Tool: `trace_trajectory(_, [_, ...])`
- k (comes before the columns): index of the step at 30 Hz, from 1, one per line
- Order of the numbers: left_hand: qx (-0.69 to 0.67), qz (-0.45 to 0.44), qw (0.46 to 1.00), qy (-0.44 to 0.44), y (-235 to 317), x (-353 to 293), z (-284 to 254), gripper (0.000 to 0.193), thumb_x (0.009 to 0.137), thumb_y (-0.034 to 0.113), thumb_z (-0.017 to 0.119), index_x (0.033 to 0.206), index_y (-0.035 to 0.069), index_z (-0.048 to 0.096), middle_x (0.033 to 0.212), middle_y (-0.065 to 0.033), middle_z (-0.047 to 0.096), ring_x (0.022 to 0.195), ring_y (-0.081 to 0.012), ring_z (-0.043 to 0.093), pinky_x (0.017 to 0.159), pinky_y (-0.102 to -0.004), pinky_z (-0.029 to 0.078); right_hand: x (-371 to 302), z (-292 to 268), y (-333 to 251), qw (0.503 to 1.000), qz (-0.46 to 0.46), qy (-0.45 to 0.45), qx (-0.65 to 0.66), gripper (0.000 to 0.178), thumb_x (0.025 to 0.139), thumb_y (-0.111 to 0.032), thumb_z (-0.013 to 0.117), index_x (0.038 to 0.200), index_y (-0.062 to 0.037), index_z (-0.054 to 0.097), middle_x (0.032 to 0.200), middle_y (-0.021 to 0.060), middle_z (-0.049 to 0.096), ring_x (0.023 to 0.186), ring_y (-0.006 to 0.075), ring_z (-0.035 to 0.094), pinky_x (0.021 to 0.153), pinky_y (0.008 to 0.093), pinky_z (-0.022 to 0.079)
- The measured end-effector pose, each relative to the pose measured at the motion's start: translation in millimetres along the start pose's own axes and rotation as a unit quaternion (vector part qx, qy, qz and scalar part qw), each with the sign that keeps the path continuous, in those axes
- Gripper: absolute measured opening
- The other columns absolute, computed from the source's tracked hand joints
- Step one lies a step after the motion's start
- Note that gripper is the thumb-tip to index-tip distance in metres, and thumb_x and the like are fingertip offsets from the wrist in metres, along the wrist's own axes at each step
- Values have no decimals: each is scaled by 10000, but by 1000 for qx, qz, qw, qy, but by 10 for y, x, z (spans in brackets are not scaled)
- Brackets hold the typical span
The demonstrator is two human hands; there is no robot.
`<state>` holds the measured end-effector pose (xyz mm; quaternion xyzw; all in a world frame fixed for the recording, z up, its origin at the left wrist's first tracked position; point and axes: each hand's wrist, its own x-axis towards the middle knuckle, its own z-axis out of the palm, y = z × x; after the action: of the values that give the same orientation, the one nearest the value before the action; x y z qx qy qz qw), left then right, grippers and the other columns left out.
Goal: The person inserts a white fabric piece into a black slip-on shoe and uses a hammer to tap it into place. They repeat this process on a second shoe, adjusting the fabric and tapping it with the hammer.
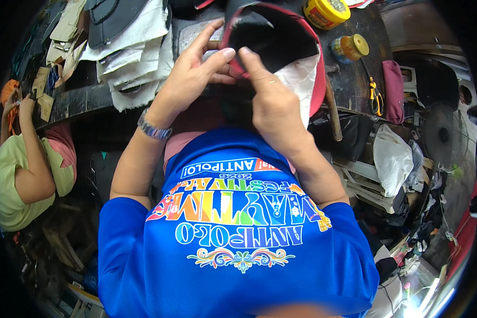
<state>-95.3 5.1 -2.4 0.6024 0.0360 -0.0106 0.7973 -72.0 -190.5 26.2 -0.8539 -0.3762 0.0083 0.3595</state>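
Note:
A curved black piece with a red rim (319, 87) stands over the near edge of the dark worktable, its dark hollow inside facing up. A loose white lining (300, 79) shows along its right side. My left hand (196, 71) is at the left rim, thumb on the edge, index finger stretched out and the other fingers partly behind the rim. My right hand (278, 103) grips the near edge, with its index finger pointing along the inside; its other fingers are mostly hidden. A wooden-handled hammer (334, 111) lies just right of the piece.
White cloth-backed pieces (135, 69) are stacked at left. On the right are a yellow tub (326, 13), a yellow-lidded jar (350, 49), orange-handled scissors (375, 100) and a maroon pouch (393, 90). Another person (29, 169) works at far left. A fan (444, 130) stands at far right.

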Motion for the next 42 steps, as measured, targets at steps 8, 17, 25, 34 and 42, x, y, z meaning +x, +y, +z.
trace_trajectory(8, [75, 295, 939, 162, 67, -12, -87, 695, 985, 279, 709, 1558, 76, 371, 1437, -116, 484, 1305, -231, 516, 1062, -365, 473, 74, -659, 339, 776, 57, 154, 609, 753, 883, 155, 529, 1579, -40, 319, 1336, 216, 623, 1196, 249, 651, 1050, 362, 521])
trace_trajectory(17, [92, 131, 984, 73, -142, 6, -40, 709, 874, 144, 822, 1489, 72, 476, 1418, -136, 476, 1246, -228, 586, 1012, -336, 531, -73, -112, 1097, 760, 226, 155, 589, 736, 930, 96, 585, 1575, -59, 267, 1114, 143, 686, 996, 169, 693, 896, 302, 587])
trace_trajectory(25, [387, 255, 885, 48, 167, 221, -13, 474, 860, 193, 812, 1304, 96, 678, 1379, -95, 557, 1217, -227, 596, 1017, -378, 501, 115, -384, 930, 952, 124, 211, 182, 688, 924, 52, 621, 1556, -59, 373, 1165, 130, 658, 1079, 170, 633, 929, 303, 531])
trace_trajectory(34, [390, 286, 870, 93, 157, 693, 6, 401, 934, 256, 760, 1284, 73, 691, 1306, -106, 606, 1070, -194, 670, 927, -334, 544, 470, -358, 685, 963, -8, 204, 175, 666, 920, 27, 674, 1533, -62, 430, 1066, 93, 732, 989, 128, 664, 912, 285, 512])
trace_trajectory(42, [418, 240, 873, 78, 288, 1164, -97, 367, 950, 331, 731, 1144, 21, 755, 1169, -163, 678, 899, -242, 722, 854, -331, 566, 635, -255, 648, 973, -61, 209, 79, 675, 922, 41, 677, 1537, -102, 437, 1033, 97, 735, 941, 148, 690, 894, 298, 545])
